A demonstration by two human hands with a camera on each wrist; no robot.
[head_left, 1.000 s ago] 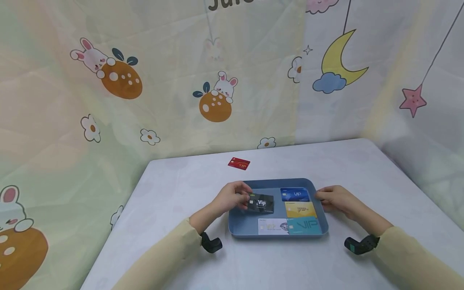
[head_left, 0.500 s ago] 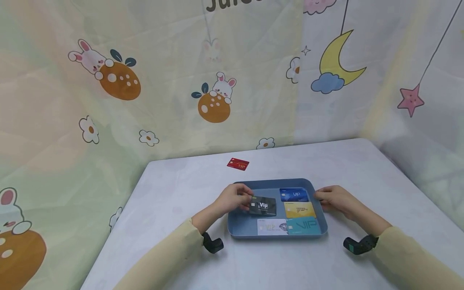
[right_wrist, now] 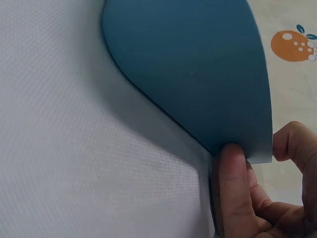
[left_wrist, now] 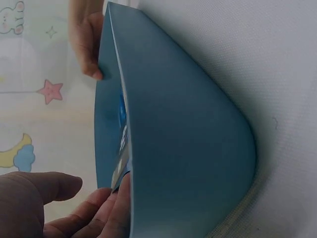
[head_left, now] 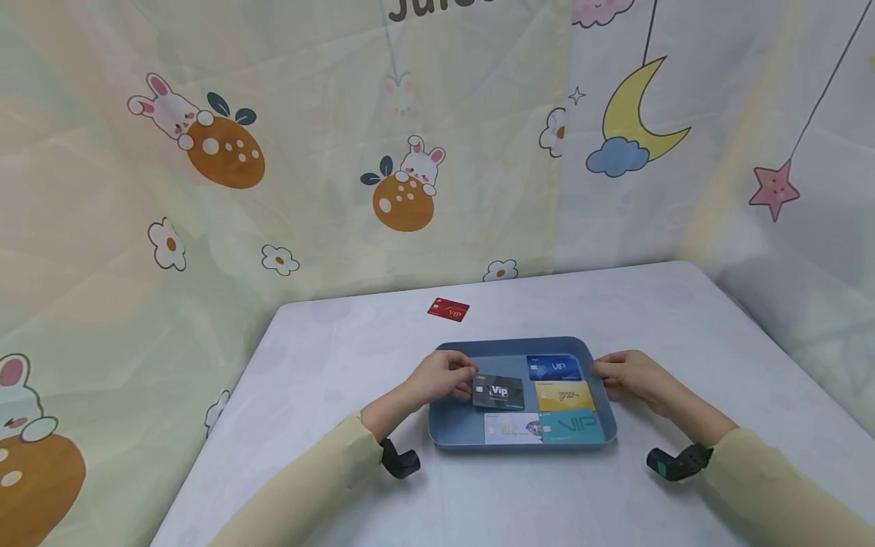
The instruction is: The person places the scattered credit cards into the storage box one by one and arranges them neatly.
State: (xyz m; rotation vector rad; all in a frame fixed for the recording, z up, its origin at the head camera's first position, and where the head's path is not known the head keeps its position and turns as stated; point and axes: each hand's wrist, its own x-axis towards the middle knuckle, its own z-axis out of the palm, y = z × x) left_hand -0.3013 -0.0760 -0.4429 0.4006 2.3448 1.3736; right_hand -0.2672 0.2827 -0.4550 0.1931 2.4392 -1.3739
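A blue-grey tray sits on the table, and a black VIP card lies in its left half. My left hand reaches over the tray's left side, fingertips right at the card's left edge. In the left wrist view the thumb stands apart from the fingers, which are inside the rim by the card. My right hand pinches the tray's right rim, with one finger against the outer wall. Also in the tray are a blue card, a yellow card, a teal card and a white card.
Behind the tray a red VIP card lies on the white table. A printed curtain with rabbits and flowers surrounds the table's back and sides. Both wrists carry a small black camera.
The black card has shifted slightly right and toward the front in the tray. My left fingers, which held its edge, have loosened from it. The right hand stays on the rim.
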